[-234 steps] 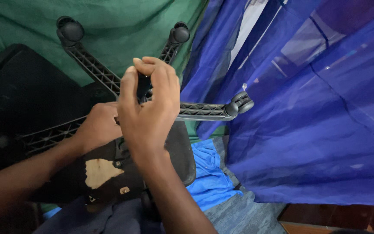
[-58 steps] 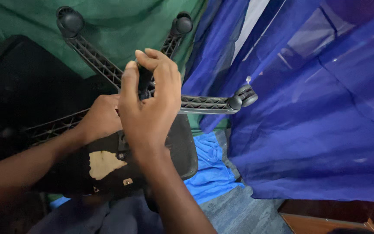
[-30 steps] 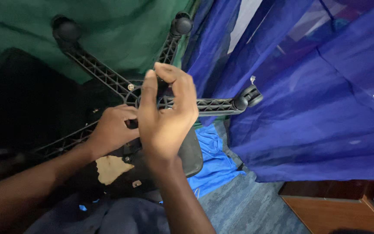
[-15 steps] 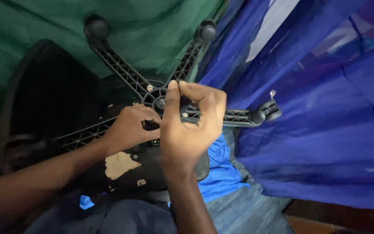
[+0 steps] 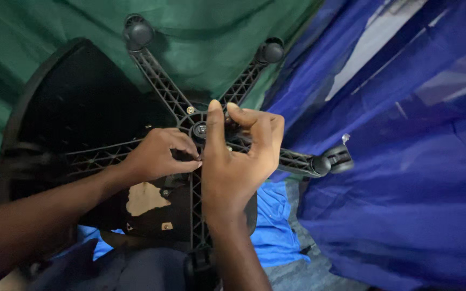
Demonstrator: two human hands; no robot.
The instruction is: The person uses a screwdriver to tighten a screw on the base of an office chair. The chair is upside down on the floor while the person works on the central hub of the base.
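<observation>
Against green cloth [image 5: 60, 27], both hands' fingers [image 5: 254, 126] close around the chair base hub [image 5: 199, 129].

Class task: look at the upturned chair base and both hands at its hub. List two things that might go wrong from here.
1. Both hands, left and right, crowd the hub between ribbed spokes; a slip might pinch or scrape fingers.
2. The blue cloth hangs against one caster; it might snag if the base turns.
</observation>
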